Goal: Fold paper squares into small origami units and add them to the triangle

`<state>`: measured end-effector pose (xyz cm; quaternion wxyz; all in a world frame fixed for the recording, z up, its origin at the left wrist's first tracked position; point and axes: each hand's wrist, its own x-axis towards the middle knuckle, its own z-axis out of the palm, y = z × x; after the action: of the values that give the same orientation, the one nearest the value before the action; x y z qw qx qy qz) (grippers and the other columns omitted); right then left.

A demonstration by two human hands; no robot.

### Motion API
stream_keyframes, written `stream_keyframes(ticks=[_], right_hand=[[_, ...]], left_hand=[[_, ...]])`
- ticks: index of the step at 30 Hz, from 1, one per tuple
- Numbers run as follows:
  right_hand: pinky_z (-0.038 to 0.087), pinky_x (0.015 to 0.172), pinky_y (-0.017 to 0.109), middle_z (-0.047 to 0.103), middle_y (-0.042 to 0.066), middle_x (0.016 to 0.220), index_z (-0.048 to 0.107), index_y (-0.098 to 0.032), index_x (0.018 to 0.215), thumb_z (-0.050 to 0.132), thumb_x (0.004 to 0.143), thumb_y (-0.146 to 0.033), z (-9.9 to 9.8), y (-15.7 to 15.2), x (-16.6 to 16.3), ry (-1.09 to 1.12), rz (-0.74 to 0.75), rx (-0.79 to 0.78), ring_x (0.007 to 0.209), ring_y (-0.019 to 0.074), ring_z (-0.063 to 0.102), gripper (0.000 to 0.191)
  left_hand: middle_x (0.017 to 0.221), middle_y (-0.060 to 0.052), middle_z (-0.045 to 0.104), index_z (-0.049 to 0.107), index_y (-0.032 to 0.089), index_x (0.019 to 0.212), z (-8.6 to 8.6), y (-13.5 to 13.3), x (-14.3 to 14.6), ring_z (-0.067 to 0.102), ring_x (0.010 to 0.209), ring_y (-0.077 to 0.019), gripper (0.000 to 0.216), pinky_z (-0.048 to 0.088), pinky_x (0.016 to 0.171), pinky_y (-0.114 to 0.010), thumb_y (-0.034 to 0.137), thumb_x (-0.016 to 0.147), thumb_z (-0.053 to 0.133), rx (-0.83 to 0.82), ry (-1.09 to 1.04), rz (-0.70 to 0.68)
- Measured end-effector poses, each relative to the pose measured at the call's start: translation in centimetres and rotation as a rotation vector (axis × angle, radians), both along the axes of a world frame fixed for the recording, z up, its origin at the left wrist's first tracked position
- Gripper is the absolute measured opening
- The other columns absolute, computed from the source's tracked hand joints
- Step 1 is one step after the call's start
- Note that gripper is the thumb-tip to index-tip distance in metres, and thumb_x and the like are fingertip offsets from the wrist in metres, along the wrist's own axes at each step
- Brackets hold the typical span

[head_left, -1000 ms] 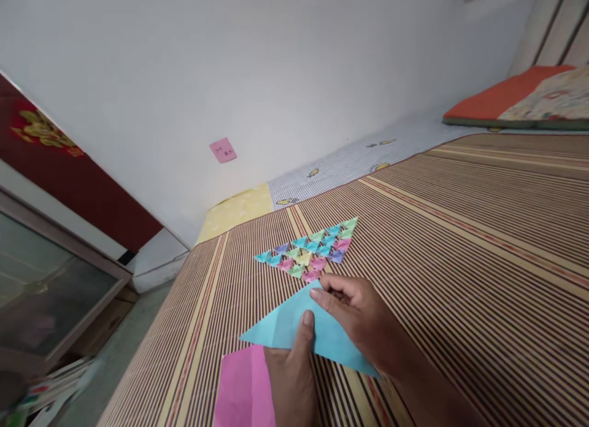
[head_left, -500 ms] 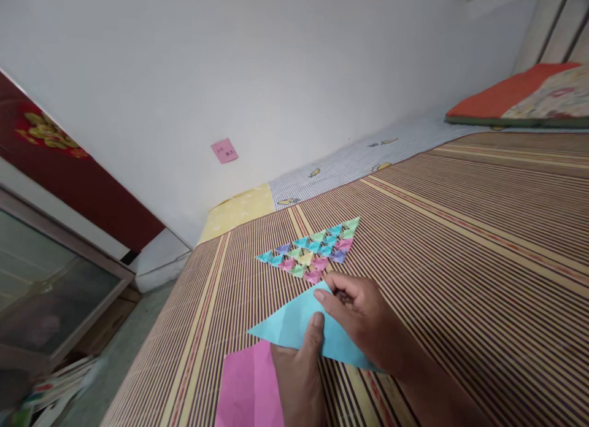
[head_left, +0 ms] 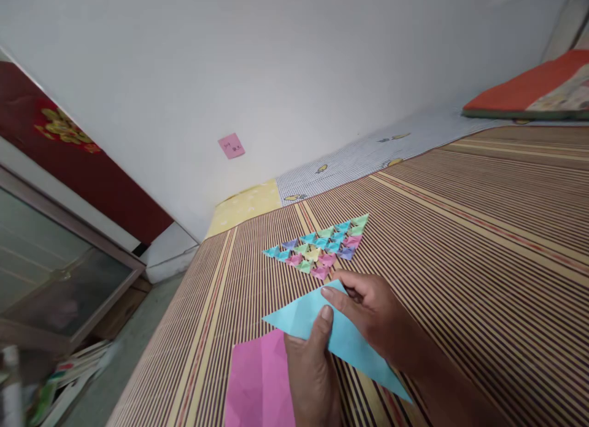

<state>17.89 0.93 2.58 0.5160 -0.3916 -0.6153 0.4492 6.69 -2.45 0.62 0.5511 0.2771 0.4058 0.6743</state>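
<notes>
Striped mat [head_left: 460,230]: small folded pieces [head_left: 313,254] lying seemingly finished, left hand [head_left: 310,365] and right hand [head_left: 380,307] pinching 1 part-folded blue sheet [head_left: 294,313], creased pink sheet [head_left: 251,381] lying seemingly unfinished.

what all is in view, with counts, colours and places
mat: 1, striped tan and dark, foreground
blue sheet: 1, light blue, held, lower middle
pink sheet: 1 seen, pink, bottom
folded pieces: about twenty, mixed colours, on mat
wall: 1, white, behind mat
note: 1, pink, on wall
yellow cloth: 1, yellow, between mat and wall
checked cloth: 1, pale grey, right of yellow cloth
pad: 1, orange and patterned, far right
red panel: 1, dark red, gold, left
glass panel: 1, greyish, left
papers: count unclear, mixed colours, lower left
floor: 1, grey, lower left
left hand: 1, bare, thumb on blue sheet
right hand: 1, bare, gripping blue sheet's top corner
</notes>
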Motion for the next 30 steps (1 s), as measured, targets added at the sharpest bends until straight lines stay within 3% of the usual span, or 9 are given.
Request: stream_keyframes(ticks=[5,10,14,23,30], right_hand=[[0.023,0.047,0.026,0.029,-0.006,0.059,0.036,-0.023,0.064,0.055,0.094,-0.04,-0.2,0.0,0.1,-0.025,-0.023,-0.038,0.052,0.0112,0.029,0.04],[0.028,0.05,0.026,0.038,-0.005,0.056,0.042,-0.022,0.067,0.048,0.096,-0.037,-0.8,0.0,-0.6,-0.278,-0.245,0.165,0.052,0.013,0.038,0.033],[0.032,0.05,0.025,0.041,-0.006,0.053,0.048,-0.022,0.071,0.047,0.098,-0.039,-1.6,0.2,-0.7,-0.332,-0.298,0.27,0.048,0.0129,0.043,0.031],[0.037,0.052,0.025,0.053,-0.004,0.056,0.057,-0.022,0.075,0.048,0.098,-0.04,-1.7,0.1,-0.1,-0.334,-0.267,0.26,0.05,0.0145,0.052,0.03],[0.036,0.051,0.026,0.05,-0.005,0.056,0.055,-0.022,0.074,0.047,0.099,-0.041,-2.3,0.6,0.3,-0.355,-0.23,0.27,0.05,0.0139,0.051,0.032]], left_hand=[[0.094,-0.01,0.077,0.074,0.013,0.103,-0.4,-0.1,0.1,0.073,0.089,-0.027,0.033,0.057,0.084,-0.04,0.034,0.078,0.08,0.034,0.108,0.007],[0.087,-0.007,0.075,0.071,0.014,0.095,0.0,-0.4,0.1,0.071,0.081,-0.0226,0.028,0.056,0.075,-0.034,0.039,0.084,0.075,0.018,0.21,0.03],[0.068,-0.002,0.065,0.064,0.014,0.075,0.1,-0.5,-0.7,0.06,0.063,-0.0155,0.034,0.05,0.059,-0.027,0.046,0.084,0.073,-0.012,0.258,0.106],[0.063,0.005,0.039,0.048,0.019,0.065,-0.4,-0.4,-2.8,0.037,0.058,-0.0104,0.041,0.037,0.052,-0.022,0.048,0.091,0.063,0.119,0.463,0.292],[0.062,0.005,0.032,0.042,0.02,0.063,-0.3,-0.3,-3.6,0.031,0.057,-0.0113,0.042,0.031,0.051,-0.023,0.042,0.095,0.059,0.17,0.534,0.361]])
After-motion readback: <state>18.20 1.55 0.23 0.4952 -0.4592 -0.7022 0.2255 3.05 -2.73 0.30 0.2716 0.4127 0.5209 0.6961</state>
